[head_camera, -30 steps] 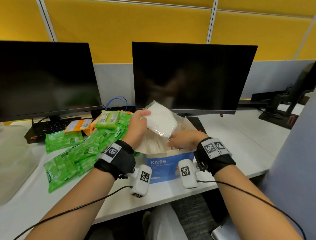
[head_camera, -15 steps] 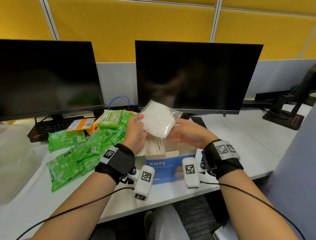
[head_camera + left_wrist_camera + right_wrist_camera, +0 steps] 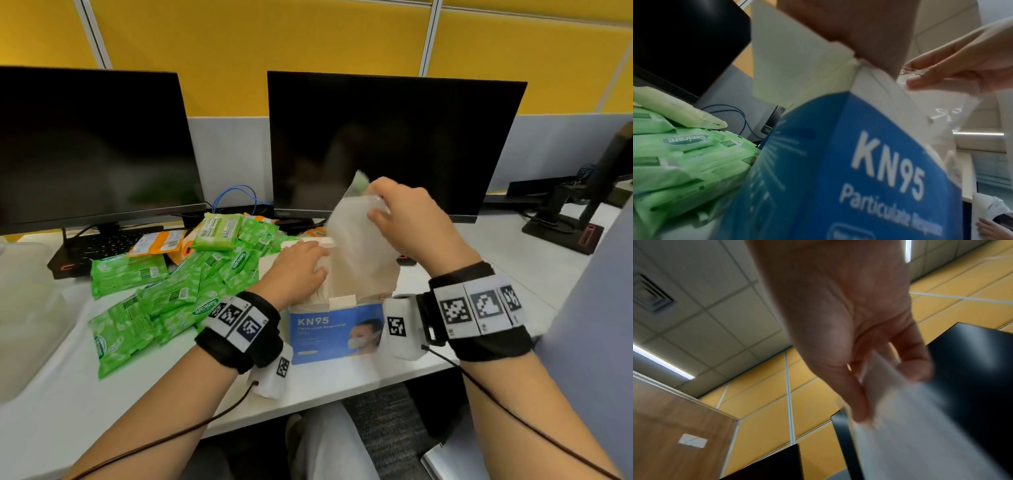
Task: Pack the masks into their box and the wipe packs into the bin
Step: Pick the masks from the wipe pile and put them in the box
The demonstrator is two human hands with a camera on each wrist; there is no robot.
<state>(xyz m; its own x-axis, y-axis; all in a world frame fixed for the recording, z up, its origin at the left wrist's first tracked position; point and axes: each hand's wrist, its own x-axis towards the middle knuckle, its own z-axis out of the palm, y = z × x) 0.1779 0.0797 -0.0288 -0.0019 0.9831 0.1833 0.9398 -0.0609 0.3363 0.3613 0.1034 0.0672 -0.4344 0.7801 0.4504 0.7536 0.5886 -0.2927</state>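
Note:
The blue KN95 mask box point(image 3: 337, 330) stands open near the desk's front edge, with masks stacked inside. My right hand point(image 3: 375, 209) pinches the top of a plastic-wrapped white mask point(image 3: 359, 253), which hangs upright with its lower end in the box's opening. The same pinch on the mask point(image 3: 910, 443) shows blurred under my right hand point(image 3: 890, 394). My left hand point(image 3: 308, 267) rests on the box's left side, fingers laid over the stacked masks. Green wipe packs point(image 3: 171, 291) lie piled left of the box point(image 3: 859, 162).
A translucent plastic bin point(image 3: 27, 308) sits at the far left of the desk. Two dark monitors point(image 3: 394, 144) stand behind, with a keyboard point(image 3: 99, 243) under the left one. Orange packs point(image 3: 157, 241) lie at the back of the pile.
The mask went from both hands into my right hand alone, turned upright and came down into the box's opening. My left hand let go and dropped onto the box.

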